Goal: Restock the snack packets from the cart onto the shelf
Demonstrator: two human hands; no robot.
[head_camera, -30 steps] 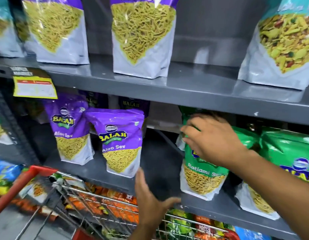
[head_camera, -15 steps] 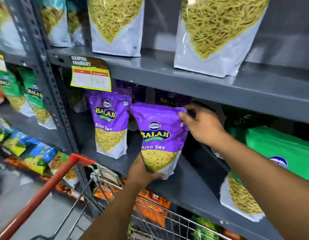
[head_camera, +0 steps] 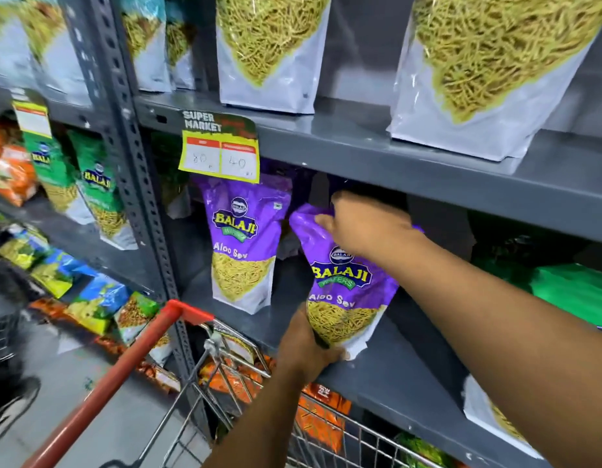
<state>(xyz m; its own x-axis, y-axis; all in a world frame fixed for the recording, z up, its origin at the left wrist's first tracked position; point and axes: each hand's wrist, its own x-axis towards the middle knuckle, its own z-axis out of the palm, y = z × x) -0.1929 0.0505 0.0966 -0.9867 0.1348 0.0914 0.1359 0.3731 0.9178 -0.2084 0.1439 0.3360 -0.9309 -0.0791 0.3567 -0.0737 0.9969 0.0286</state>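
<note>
A purple Aloo Sev packet (head_camera: 350,285) stands on the grey middle shelf (head_camera: 404,376), tilted a little. My left hand (head_camera: 306,346) grips its bottom left corner. My right hand (head_camera: 363,228) pinches its top edge. A second purple Aloo Sev packet (head_camera: 243,244) stands upright just to the left, apart from the first. The wire cart (head_camera: 225,376) with a red handle (head_camera: 124,369) sits below the shelf and holds orange packets (head_camera: 321,417).
The upper shelf (head_camera: 377,146) carries large white sev bags (head_camera: 269,52). A yellow price tag (head_camera: 220,153) hangs from its edge. Green packets (head_camera: 573,292) stand to the right, with more green ones (head_camera: 93,184) in the left bay past the perforated upright (head_camera: 130,157). Blue and yellow packets (head_camera: 90,298) lie lower left.
My right hand left the green packet and moved left onto the purple packet's top. My left hand rose and took hold of its bottom. The view swung left.
</note>
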